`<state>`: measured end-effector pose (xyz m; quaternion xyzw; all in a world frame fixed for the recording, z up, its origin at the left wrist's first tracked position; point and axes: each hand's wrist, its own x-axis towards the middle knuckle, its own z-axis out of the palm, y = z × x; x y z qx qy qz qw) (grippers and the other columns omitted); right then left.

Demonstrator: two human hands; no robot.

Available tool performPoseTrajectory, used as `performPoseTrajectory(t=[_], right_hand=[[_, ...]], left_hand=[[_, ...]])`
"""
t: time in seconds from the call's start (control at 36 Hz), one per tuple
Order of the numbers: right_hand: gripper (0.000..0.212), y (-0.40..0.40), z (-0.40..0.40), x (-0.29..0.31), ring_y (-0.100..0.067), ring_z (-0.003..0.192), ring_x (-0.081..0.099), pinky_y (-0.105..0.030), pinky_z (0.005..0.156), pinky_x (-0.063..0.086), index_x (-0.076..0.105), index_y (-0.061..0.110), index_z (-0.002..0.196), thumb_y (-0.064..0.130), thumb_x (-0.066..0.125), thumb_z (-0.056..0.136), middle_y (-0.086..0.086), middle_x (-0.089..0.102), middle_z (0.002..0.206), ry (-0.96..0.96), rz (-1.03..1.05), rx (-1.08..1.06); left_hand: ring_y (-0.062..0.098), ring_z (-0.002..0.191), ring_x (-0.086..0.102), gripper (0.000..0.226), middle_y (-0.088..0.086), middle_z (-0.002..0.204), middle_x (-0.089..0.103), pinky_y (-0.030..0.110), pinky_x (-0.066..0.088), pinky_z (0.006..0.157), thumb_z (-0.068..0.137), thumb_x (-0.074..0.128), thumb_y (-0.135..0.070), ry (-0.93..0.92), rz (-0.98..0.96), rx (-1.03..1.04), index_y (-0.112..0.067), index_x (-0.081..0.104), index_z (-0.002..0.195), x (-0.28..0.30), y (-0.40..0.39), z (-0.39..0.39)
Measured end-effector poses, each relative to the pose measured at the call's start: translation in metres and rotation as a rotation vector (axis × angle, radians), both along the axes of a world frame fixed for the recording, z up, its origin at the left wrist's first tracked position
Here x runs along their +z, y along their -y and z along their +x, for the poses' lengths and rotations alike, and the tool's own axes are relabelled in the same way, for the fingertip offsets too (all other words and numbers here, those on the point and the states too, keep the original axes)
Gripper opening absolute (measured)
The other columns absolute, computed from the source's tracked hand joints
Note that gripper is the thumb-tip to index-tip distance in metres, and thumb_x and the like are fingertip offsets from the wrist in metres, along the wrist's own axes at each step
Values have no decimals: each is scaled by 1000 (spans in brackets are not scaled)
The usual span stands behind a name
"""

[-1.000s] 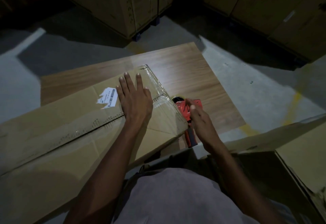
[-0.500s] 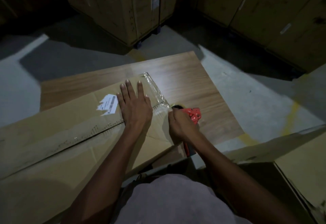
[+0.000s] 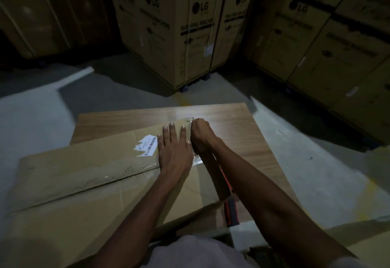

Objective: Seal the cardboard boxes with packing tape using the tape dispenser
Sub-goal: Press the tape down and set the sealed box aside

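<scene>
A long flat cardboard box (image 3: 84,183) lies across a wooden table (image 3: 242,141), its centre seam running left to right. My left hand (image 3: 174,149) rests flat on the box top near the right end, fingers straight. My right hand (image 3: 201,136) sits at the box's far right corner with its fingers curled down over the clear tape (image 3: 197,161); its fingertips are hidden. The red tape dispenser (image 3: 231,210) lies on the table beside the box, mostly hidden under my right forearm, and neither hand holds it.
A torn white barcode label (image 3: 147,145) is stuck on the box left of my left hand. Tall printed cartons (image 3: 179,35) stand on the grey floor behind the table. Another cardboard piece (image 3: 369,246) sits at the lower right.
My right hand let go of the dispenser, went onto the box's taped end and then slid to the far corner. The left hand stayed flat. The view tilted up.
</scene>
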<state>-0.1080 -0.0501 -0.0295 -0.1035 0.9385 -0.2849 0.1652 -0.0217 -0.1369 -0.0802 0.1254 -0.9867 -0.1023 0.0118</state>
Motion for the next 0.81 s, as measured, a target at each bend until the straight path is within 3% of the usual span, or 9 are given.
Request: performPoseTrajectory(t=[0.14, 0.28, 0.33, 0.42, 0.44, 0.53, 0.61, 0.72, 0.81], right_hand=[[32, -18, 6, -6, -41, 109, 63, -34, 81, 44, 63, -4, 119, 16, 38, 111, -28, 65, 125, 43, -93, 11], [45, -56, 63, -24, -28, 118, 61, -34, 94, 46, 63, 8, 129, 31, 27, 116, -16, 65, 133, 53, -187, -11], [42, -77, 92, -34, -18, 113, 63, -34, 96, 46, 66, 13, 124, 31, 30, 115, -7, 70, 123, 43, -254, -49], [38, -100, 136, -42, -3, 80, 54, -32, 81, 40, 62, 17, 94, 39, 35, 109, 4, 63, 90, 60, -362, -175], [39, -105, 150, -45, -3, 85, 55, -32, 83, 41, 63, 15, 96, 40, 35, 107, 1, 65, 95, 56, -398, -226], [48, -110, 189, -57, -13, 136, 55, -35, 116, 42, 60, 4, 142, 32, 40, 110, -6, 63, 144, -22, -543, -353], [53, -103, 212, -66, -18, 145, 50, -41, 122, 38, 51, 7, 153, 34, 39, 109, -5, 58, 152, -90, -638, -426], [50, -95, 215, -69, -7, 137, 55, -30, 118, 41, 53, 9, 152, 31, 38, 109, -3, 63, 144, -143, -629, -494], [40, -97, 204, -65, -16, 94, 66, -13, 77, 45, 59, 15, 145, 17, 38, 112, -14, 71, 105, -127, -455, -499]], left_hand=[[33, 157, -6, 60, 12, 170, -7, 50, 0, 126, 108, 16, -42, -26, -31, 2, -25, 1, 164, 0, 0, 2], [32, 157, -8, 61, 10, 170, -8, 49, -2, 126, 108, 19, -42, -18, -26, 4, -27, -1, 163, 0, 2, 0], [31, 157, -7, 61, 11, 170, -7, 49, -1, 126, 108, 20, -42, -26, -20, 5, -26, 0, 163, -1, 1, 0], [31, 157, -5, 61, 11, 171, -4, 50, 0, 126, 107, 22, -42, -32, -9, 7, -27, 4, 163, -2, 2, 0], [32, 157, -5, 61, 11, 171, -3, 50, -1, 126, 107, 23, -41, -31, -9, 5, -26, 5, 163, -2, 1, 0], [33, 157, -5, 62, 12, 170, -3, 50, -1, 126, 107, 24, -40, -24, -4, -3, -26, 6, 164, -3, 2, 0], [33, 157, -6, 62, 13, 170, -4, 50, -2, 126, 107, 24, -41, -16, -1, -18, -25, 5, 164, -3, 4, 1], [34, 156, -9, 62, 14, 170, -7, 50, -4, 126, 108, 23, -41, 0, 11, -51, -24, 2, 164, 1, 6, 4], [35, 156, -10, 62, 15, 170, -8, 51, -4, 126, 108, 23, -40, 3, 20, -64, -22, 2, 164, 5, 6, 6]])
